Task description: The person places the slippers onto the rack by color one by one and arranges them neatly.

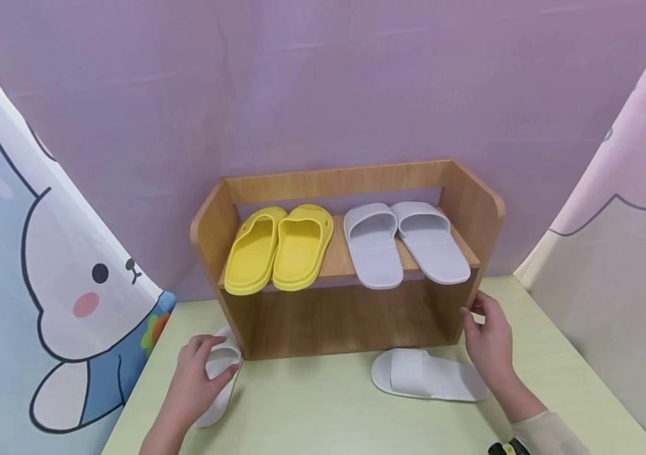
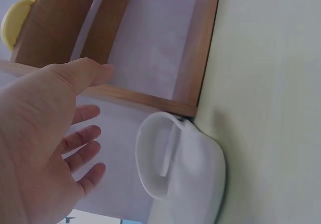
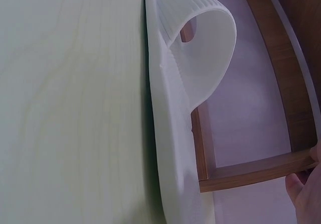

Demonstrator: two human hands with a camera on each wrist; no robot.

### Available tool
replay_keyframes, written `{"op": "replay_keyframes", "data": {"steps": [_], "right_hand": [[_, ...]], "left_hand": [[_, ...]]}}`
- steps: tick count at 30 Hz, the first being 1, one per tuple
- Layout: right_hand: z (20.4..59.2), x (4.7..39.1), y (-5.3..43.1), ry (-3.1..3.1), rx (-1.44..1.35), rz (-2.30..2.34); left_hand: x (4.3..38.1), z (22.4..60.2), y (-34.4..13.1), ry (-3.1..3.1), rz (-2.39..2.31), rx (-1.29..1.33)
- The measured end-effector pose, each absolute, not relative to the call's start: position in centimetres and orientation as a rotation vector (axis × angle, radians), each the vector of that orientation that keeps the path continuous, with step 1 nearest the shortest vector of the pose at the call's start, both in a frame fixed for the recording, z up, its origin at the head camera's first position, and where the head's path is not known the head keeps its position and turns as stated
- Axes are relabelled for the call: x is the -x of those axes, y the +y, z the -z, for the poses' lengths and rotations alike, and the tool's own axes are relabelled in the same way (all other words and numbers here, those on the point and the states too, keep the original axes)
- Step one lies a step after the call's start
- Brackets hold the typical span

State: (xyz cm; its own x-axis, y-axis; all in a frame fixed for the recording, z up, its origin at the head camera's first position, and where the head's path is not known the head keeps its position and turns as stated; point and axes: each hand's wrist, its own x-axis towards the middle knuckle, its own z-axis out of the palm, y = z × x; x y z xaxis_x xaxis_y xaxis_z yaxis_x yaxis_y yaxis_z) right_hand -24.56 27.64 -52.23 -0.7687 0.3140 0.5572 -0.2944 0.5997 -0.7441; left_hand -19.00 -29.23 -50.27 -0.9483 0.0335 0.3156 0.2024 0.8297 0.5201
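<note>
A small wooden shoe rack (image 1: 323,322) stands upright against the backdrop. By the lower front of its right side panel, my right hand (image 1: 490,335) pinches the panel's edge between thumb and fingers, also visible at the edge of the right wrist view. My left hand (image 1: 192,379) hovers near the left panel, its fingers (image 2: 83,138) spread apart with nothing between them. Below it, a white slipper (image 2: 198,169) lies on the table beside the rack, partly covered by the hand in the head view. Another white slipper (image 1: 436,376) lies sideways before the rack's right front.
On the rack's upper shelf sit a pair of yellow clogs (image 1: 300,253) and a pair of pale grey slides (image 1: 376,253), toes to the back. Under everything is a pale wood-grain table (image 1: 311,411). A purple backdrop (image 1: 328,95) rises behind, with cartoon-printed cloth at both sides.
</note>
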Motion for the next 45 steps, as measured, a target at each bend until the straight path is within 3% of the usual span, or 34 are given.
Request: {"op": "replay_keyframes", "data": {"steps": [18,45], "right_hand": [[52.0,24.4,27.4,-2.153,0.024,-1.149],[52.2,24.5,27.4,-2.150,0.042,-1.156]], "left_hand": [[19.1,52.5,-31.3,-2.906,0.903,-0.281],[18.7,54.8,-32.2,-3.044,0.874,-0.231]]}}
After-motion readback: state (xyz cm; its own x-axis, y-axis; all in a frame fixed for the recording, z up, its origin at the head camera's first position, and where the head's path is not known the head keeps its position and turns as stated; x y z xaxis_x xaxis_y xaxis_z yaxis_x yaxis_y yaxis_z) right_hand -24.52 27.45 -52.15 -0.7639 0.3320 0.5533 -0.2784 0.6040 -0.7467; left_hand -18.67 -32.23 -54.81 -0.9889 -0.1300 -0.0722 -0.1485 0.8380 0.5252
